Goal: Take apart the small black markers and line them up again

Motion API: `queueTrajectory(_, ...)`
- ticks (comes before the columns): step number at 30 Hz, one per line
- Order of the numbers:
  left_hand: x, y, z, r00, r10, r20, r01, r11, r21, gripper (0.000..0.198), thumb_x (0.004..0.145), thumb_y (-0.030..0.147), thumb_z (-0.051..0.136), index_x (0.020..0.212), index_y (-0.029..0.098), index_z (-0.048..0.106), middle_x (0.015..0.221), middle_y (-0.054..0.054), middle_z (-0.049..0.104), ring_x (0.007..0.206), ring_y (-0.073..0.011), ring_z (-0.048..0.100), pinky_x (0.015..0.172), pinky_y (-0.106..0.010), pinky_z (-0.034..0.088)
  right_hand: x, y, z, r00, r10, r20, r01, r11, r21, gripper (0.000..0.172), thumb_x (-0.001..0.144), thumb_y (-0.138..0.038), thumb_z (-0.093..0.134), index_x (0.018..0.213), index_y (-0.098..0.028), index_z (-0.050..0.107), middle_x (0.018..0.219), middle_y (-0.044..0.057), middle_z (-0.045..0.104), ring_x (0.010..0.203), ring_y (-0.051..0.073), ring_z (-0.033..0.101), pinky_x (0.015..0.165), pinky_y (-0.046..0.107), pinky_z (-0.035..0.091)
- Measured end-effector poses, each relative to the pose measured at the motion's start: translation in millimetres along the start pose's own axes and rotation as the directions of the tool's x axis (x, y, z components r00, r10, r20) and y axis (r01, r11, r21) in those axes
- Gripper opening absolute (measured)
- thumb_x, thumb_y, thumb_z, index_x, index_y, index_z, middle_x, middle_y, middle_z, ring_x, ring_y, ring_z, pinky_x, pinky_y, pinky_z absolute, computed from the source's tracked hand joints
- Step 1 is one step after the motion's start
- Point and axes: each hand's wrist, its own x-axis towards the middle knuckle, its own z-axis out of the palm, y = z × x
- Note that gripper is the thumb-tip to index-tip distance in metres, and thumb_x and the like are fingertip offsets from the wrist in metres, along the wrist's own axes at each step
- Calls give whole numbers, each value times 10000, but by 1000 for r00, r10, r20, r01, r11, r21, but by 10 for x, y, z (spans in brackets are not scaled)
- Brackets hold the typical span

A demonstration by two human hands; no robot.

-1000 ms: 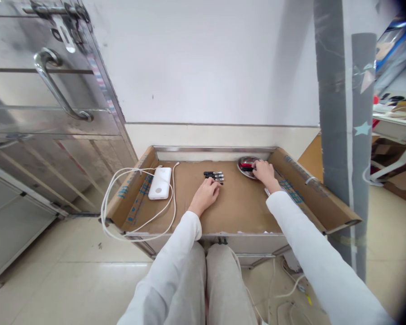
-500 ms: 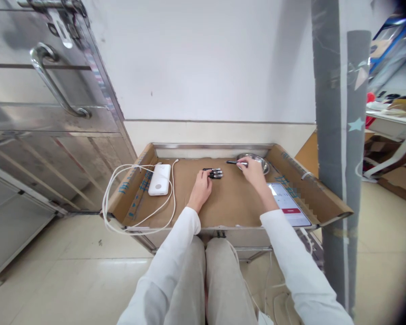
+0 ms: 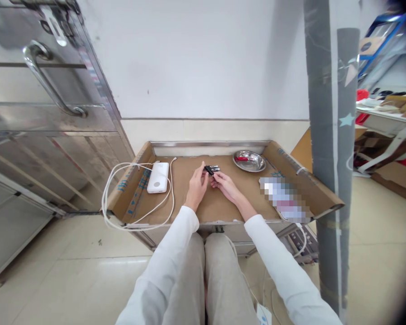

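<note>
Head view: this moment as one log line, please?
right hand: holds black pen; left hand: beside it, contact unclear; metal bowl: red item inside; power bank: left of hands

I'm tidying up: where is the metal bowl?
In the head view, the metal bowl sits at the back right of the cardboard, beyond the right hand.

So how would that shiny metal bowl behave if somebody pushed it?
The metal bowl would probably keep its shape, being metal. Its low, wide form suggests sliding rather than tipping. The red item inside looks loose and might shift.
</note>
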Motion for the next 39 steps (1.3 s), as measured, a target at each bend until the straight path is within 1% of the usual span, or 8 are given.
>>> queueTrajectory(9, -9, 12, -3, 997, -63, -39, 58, 992, -112, 178, 890, 324, 506, 1012, 195, 492, 983, -48, 612, 862, -116, 629, 786, -265, 533, -12, -19, -26, 998, 9, -56, -3, 994, 107, 238, 657, -366, 710, 815, -189, 691, 810, 22, 682, 715, 122, 586, 678, 260, 456)
queueTrajectory(16, -3, 9, -39, 981, -95, -168, 81, 993, -87, 207, 914, 334, 459, 1057, 189, 495, 1015, -60, 603, 911, -122, 610, 814, -267, 516, -69, -31, -53, 999, -14, -52, 15, 1000, 11, 318, 663, -409, 723, 898, -195, 719, 898, 47, 697, 696, 113, 576, 652, 254, 461)
queueTrajectory(23, 13, -19, -52, 973, -101, -206, 92, 994, -55, 192, 919, 308, 452, 1043, 186, 535, 1009, -61, 574, 915, -136, 599, 834, -295, 509, -63, 49, -145, 979, -139, -150, 130, 989, -68, 356, 624, -383, 765, 924, -198, 714, 963, 51, 698, 818, 143, 617, 875, 331, 467)
queueTrajectory(26, 14, -71, -30, 985, -125, -121, 117, 991, -72, 136, 896, 272, 500, 981, 189, 565, 998, -48, 538, 859, -124, 611, 809, -289, 519, -47, 81, -203, 920, -280, -274, 235, 954, -185, 342, 653, -420, 730, 900, -187, 691, 945, 63, 698, 853, 177, 626, 903, 371, 467)
queueTrajectory(29, 4, -117, -1, 992, -113, 61, 117, 991, -58, 63, 853, 220, 567, 908, 190, 575, 941, -25, 545, 817, -120, 615, 785, -278, 519, -77, 63, -216, 850, -413, -326, 268, 873, -406, 290, 731, -433, 649, 888, -190, 659, 934, 71, 692, 875, 194, 628, 897, 373, 472)
queueTrajectory(33, -11, -98, 20, 965, -70, 251, 32, 988, 152, 55, 825, 194, 600, 871, 198, 570, 865, -19, 574, 848, -167, 575, 811, -327, 490, -160, 3, -134, 827, -518, -216, 260, 695, -671, 228, 849, -376, 502, 923, -215, 645, 956, 61, 686, 914, 196, 625, 881, 341, 465)
queueTrajectory(36, -7, -54, 27, 961, -70, 267, -8, 960, 282, 58, 846, 190, 563, 904, 192, 562, 910, -46, 574, 923, -199, 539, 842, -356, 467, -181, 6, -57, 869, -495, -6, 304, 543, -782, 220, 888, -298, 436, 974, -252, 633, 1012, 38, 676, 947, 187, 622, 894, 324, 451)
queueTrajectory(39, 12, -51, 40, 961, -128, 245, 39, 941, 336, 100, 879, 186, 501, 957, 181, 564, 948, -65, 542, 929, -193, 538, 837, -338, 467, -161, 56, -21, 895, -400, 196, 372, 429, -823, 266, 892, -212, 405, 1065, -255, 602, 1081, 36, 652, 978, 184, 612, 901, 334, 448)
